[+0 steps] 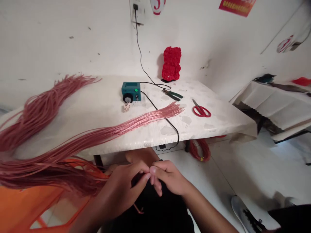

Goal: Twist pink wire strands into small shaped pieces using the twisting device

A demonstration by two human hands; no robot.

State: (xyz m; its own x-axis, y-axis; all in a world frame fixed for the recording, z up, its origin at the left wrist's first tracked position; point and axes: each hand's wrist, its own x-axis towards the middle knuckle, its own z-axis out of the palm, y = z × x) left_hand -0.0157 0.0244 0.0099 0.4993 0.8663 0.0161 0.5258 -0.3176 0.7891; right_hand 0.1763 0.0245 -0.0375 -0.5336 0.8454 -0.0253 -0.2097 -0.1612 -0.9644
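Observation:
My left hand (123,186) and my right hand (171,178) meet above my lap, thumbs and fingertips pinched together. Whatever lies between the fingertips is too small and covered to make out. Below my left hand a short end of pink cord (138,208) hangs out, seemingly from its grip. A long bundle of pink cords (116,127) lies across the table (218,123) in front of me. Its left end droops over an orange chair (29,207). At the table's left is a thicker pink bundle (46,103).
A teal machine (131,90) with a black cable sits mid-table. To its right lie green-handled pliers (173,95) and red scissors (201,110). A red flower-covered figure (171,63) stands by the wall. Coiled red cord (200,150) is under the table; a shoe (243,213) shows at lower right.

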